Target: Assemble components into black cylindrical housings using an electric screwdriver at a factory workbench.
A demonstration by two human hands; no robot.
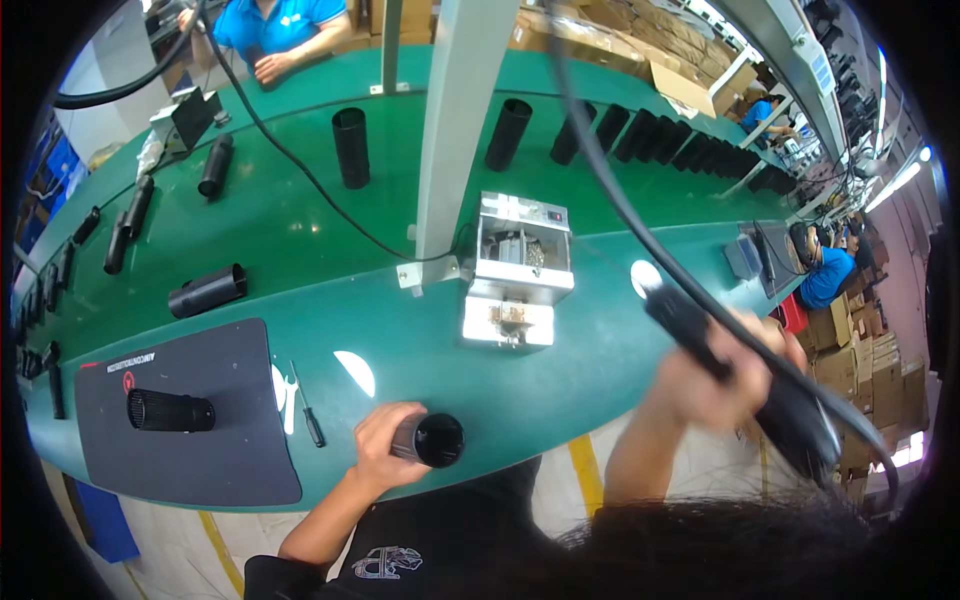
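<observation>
Brown boxes (pixel 880 385) and three people in blue (pixel 285 28) are around our long green counter (pixel 610 350). On it sits one silver machine (pixel 520 250). Left of the machine we see one dark gray mat (pixel 190 455) with one black mat tube (pixel 172 411) lying on it, one wrench (pixel 289 400) and one screwdriver (pixel 313 420). One standing tube (pixel 351 150) is behind the machine to the left, and behind it to the right runs a long row of tubes (pixel 655 140), too packed for us to count. Our held tube (pixel 405 439) is in front of the machine, a bit to its left. It is black and round, and its dark, shiny end faces up at us. Our left hand (pixel 380 452) is curled around its side. Our right hand (pixel 725 385), right of the machine, is wrapped around one black tool (pixel 685 322); both look blurry.
</observation>
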